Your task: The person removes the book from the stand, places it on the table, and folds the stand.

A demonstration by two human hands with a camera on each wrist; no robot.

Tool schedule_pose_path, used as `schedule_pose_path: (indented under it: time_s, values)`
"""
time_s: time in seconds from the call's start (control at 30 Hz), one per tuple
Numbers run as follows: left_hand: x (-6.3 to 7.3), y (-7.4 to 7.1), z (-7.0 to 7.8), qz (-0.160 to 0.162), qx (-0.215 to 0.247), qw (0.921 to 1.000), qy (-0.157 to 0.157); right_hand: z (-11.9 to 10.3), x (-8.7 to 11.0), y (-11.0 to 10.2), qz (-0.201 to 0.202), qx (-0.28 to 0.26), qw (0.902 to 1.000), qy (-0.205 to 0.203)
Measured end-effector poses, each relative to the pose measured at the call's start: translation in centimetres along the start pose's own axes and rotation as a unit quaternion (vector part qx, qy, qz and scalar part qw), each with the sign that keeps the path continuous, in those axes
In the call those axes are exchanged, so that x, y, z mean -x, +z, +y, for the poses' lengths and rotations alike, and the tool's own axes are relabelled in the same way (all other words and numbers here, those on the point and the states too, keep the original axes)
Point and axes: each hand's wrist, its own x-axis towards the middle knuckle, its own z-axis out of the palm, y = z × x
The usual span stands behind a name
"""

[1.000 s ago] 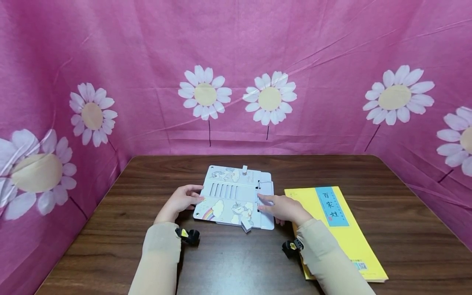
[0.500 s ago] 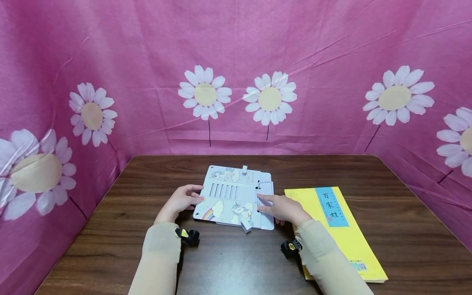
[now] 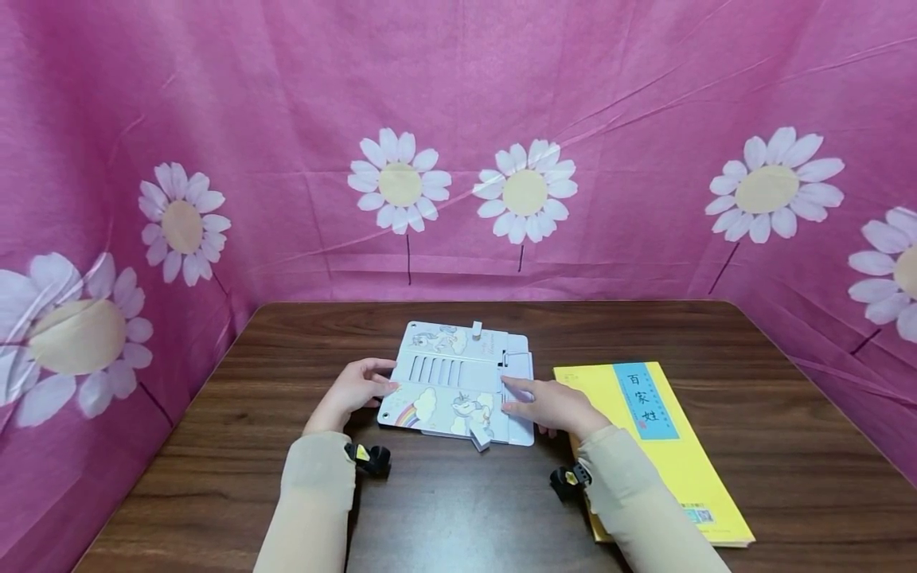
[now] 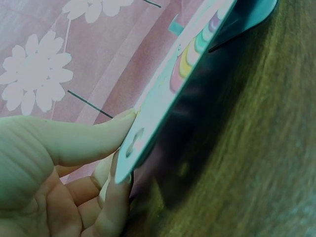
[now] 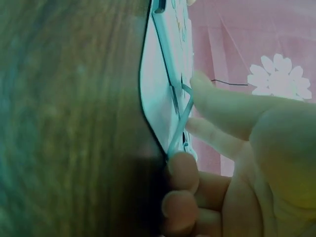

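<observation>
A white folding book stand [image 3: 474,376], printed with unicorns, clouds and a rainbow, lies flat-folded at the middle of the table. Several slots run across its centre. My left hand [image 3: 353,391] pinches its left edge, thumb on the printed face and fingers beneath; the left wrist view shows that board edge [image 4: 148,126] raised over the wood. At the opposite side, my right hand [image 3: 553,404] grips the right edge, where a pale ledge [image 3: 517,364] sticks out. In the right wrist view, thumb and curled fingers meet around a thin white bar [image 5: 181,123] there.
Small white page clips [image 3: 479,435] jut from the stand's near and far edges. A thick yellow book [image 3: 680,469] with a blue title panel lies right of it, partly under my right forearm. Behind the brown wooden table [image 3: 444,517] hangs a pink daisy curtain [image 3: 458,79].
</observation>
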Motion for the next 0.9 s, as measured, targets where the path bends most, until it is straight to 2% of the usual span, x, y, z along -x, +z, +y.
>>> schedule_pose_path:
  time_s: [0.33, 0.53, 0.9]
  values:
    - [0.22, 0.26, 0.07, 0.006, 0.002, 0.9999, 0.009, 0.25, 0.04, 0.29, 0.005, -0.008, 1.0000, 0.000]
    - [0.14, 0.28, 0.03, 0.010, 0.003, 0.9999, 0.005, 0.26, 0.02, 0.34, 0.008, -0.009, 0.9999, -0.001]
    - [0.15, -0.20, -0.07, 0.000, 0.007, 1.0000, 0.005, 0.07, -0.17, 0.10, 0.006, 0.006, 0.9999, -0.008]
